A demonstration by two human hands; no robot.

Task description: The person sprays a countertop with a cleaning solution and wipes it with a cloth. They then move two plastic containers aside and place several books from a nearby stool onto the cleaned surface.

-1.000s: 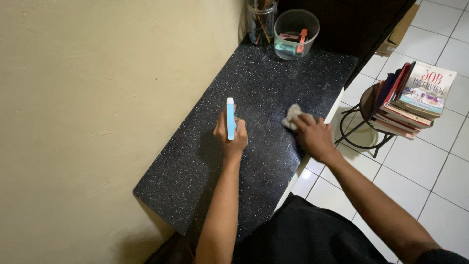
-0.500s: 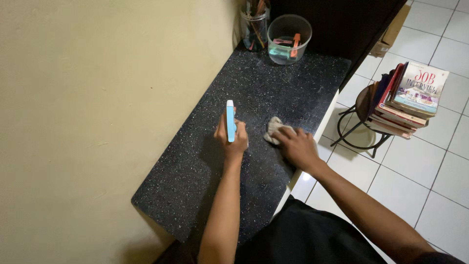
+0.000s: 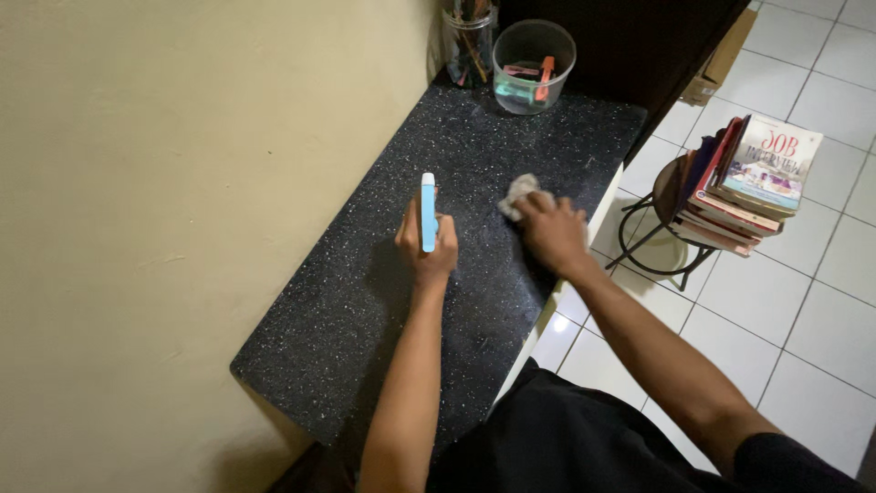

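- Left hand [image 3: 425, 245]: fingers wrapped closed around a light blue spray bottle [image 3: 428, 212], held above the countertop; the bottle's long axis runs from 6 to 12 o'clock, its top end away from the person.
- Right hand [image 3: 550, 230]: laid palm down on a small grey cloth [image 3: 517, 194], fingers bent and pressing it flat to the surface; no pinch grip can be made out.
- Cloth: lies under and just past the right fingertips, toward 11 o'clock of that hand, and toward 2 o'clock of the left hand, near but apart from the bottle. The right hand is the one touching it.
- Black speckled countertop [image 3: 347, 310]: long axis from 7 to 1 o'clock, along the wall.
- Far end, 12 o'clock: clear plastic tub [image 3: 534, 66] holding coloured clips, and beside it a glass jar [image 3: 468, 46] of sticks.
- At 3 o'clock, off the counter: stool [image 3: 673, 212] bearing a stack of books [image 3: 744, 178].
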